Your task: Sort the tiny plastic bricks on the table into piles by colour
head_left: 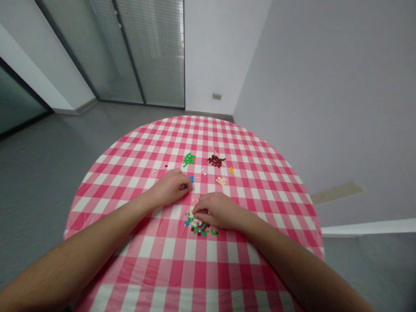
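My left hand (170, 187) rests on the round table with its fingers curled in a pinch beside a few blue pieces (191, 178). What the fingertips hold is too small to name. My right hand (217, 210) lies with fingers curled over the top of a mixed pile of tiny coloured pieces (200, 227), pinching at it. Farther back lie sorted little heaps: green pieces (189, 159), dark brown pieces (216, 161), cream pieces (221, 180) and a yellow piece (231, 170).
The table wears a red-and-white checked cloth (195, 268). A single dark red piece (166, 165) and some pale pieces (204, 171) lie loose. Grey floor surrounds the table, with a wall close on the right and glass doors at the back left.
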